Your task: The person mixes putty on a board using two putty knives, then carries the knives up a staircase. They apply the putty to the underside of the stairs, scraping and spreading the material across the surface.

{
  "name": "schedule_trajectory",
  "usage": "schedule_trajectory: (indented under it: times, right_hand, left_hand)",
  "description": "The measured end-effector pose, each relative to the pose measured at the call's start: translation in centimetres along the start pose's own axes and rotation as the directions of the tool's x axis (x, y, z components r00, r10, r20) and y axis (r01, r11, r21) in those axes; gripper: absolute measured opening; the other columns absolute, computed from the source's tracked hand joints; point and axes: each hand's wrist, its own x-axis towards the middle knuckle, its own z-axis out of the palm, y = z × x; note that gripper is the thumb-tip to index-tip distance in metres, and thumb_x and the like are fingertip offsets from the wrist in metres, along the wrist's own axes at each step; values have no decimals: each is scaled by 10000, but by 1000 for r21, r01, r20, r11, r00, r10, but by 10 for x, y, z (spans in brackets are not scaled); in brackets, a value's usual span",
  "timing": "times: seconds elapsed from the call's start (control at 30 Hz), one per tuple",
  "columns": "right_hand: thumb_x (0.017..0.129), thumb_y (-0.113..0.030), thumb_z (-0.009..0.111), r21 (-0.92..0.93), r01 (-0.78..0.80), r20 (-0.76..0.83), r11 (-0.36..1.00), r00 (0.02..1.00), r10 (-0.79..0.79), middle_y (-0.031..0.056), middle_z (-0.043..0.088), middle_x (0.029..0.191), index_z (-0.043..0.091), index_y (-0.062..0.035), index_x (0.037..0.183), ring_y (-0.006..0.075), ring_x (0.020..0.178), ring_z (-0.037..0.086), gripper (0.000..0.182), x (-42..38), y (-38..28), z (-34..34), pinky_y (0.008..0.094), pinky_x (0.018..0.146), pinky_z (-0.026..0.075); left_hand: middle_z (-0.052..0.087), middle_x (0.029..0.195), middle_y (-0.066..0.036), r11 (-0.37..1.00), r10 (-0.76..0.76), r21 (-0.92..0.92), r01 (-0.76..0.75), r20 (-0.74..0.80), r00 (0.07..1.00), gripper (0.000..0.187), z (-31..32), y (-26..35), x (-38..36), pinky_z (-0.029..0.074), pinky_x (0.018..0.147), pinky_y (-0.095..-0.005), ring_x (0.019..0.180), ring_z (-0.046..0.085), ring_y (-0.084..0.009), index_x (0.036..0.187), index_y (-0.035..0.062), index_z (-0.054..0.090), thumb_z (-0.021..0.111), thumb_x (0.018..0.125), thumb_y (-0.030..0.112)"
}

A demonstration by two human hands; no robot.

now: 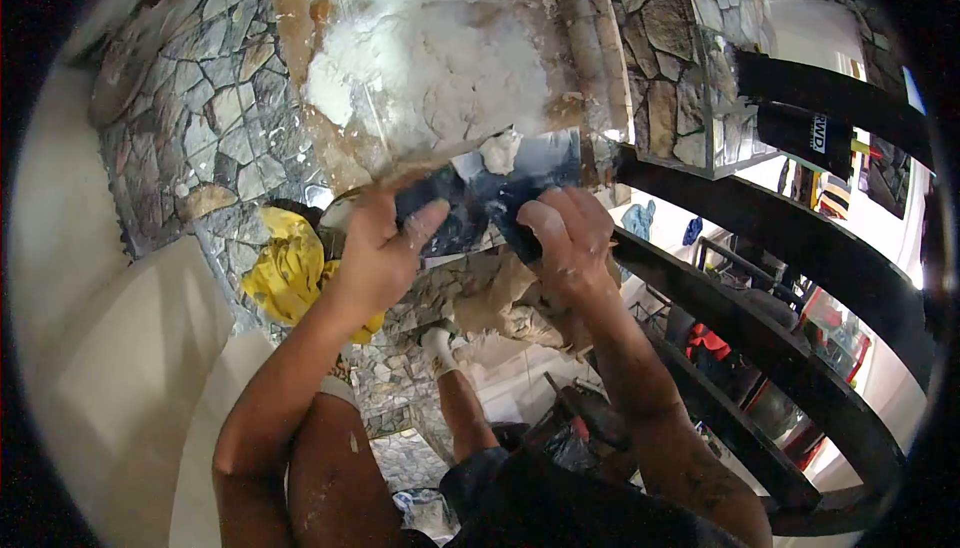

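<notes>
Your left hand (375,258) is closed on the left blade (465,220), thumb pressed along its upper face; your right hand (570,238) is clamped on the right blade (556,156), fingers bent over its near edge. The dark sheets meet or overlap between your hands, and there's a lump of white paste (499,152) sitting up at the far edge, just beyond your fingers.

These look thin and light, probably a bit springy, and damp paste could make them slick. Hold low and wide near the back edges, I'd say, thumbs on top, keeping the front edges free. The paste looks soft and sticky, likely to slump if you tip too far.

Just past both hands is the board (430,73), coated in white. Left of your left hand lies a yellow cloth (285,263); below your right hand, crumpled paper (520,316). The black rails (740,218) curve away to the right.

Hard to make out: your palms and the undersides of the blades are hidden, and the fingers blur. Where one blade ends and the other starts, I can't tell. The board's far end is cut off at the top.
</notes>
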Motion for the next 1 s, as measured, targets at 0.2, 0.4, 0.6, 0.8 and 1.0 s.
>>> schedule_trajectory:
  times: [0.2, 0.4, 0.6, 0.8, 1.0]
  right_hand:
    - [544, -33, 680, -93, 141, -243, 986, 957, -159, 58, 484, 618, 491, -106, 762, 240, 524, 483, 297, 13, 14, -23, 331, 451, 372]
    - [596, -54, 692, 361, -14, 122, 932, 992, -33, 51, 468, 648, 496, -107, 776, 224, 576, 478, 271, 6, -15, -42, 319, 513, 377]
    - [700, -158, 717, 631, -720, 649, 289, 694, 312, 11, 506, 777, 519, -74, 899, 156, 734, 510, 293, 0, 35, -20, 291, 640, 400]
    - [713, -108, 705, 620, -778, 742, -105, 537, 400, 42, 591, 960, 491, -47, 1140, 170, 919, 550, 481, -39, 62, -10, 300, 831, 429]
    - [732, -50, 635, 321, -704, 565, 634, 680, 468, 131, 543, 1119, 456, -82, 1228, 236, 994, 549, 528, -43, 76, -10, 358, 895, 422]
  left_hand:
    - [646, 797, -120, 999, 41, 33, -39, -71, 997, 245, 4, -23, 4, 457, 650, -310, 695, 571, -151, 1011, -17, 576, 583, 849, 168]
    - [591, 858, -21, 935, -324, -133, 329, 58, 944, 309, -41, -1, 47, 443, 699, -261, 746, 535, -111, 1030, 10, 565, 581, 861, 269]
    - [586, 850, -5, 990, -142, 41, 137, 232, 962, 282, -27, -4, 34, 415, 678, -225, 721, 521, -77, 946, 23, 592, 578, 858, 291]
    - [606, 882, -24, 518, -537, -602, 607, 323, 779, 218, -25, -11, 18, 482, 636, -270, 749, 575, -96, 985, 39, 572, 580, 853, 213]
    - [628, 829, -51, 709, -555, -271, 651, 354, 752, 340, -47, -89, -28, 301, 278, -216, 346, 453, -64, 1022, 45, 551, 612, 832, 319]
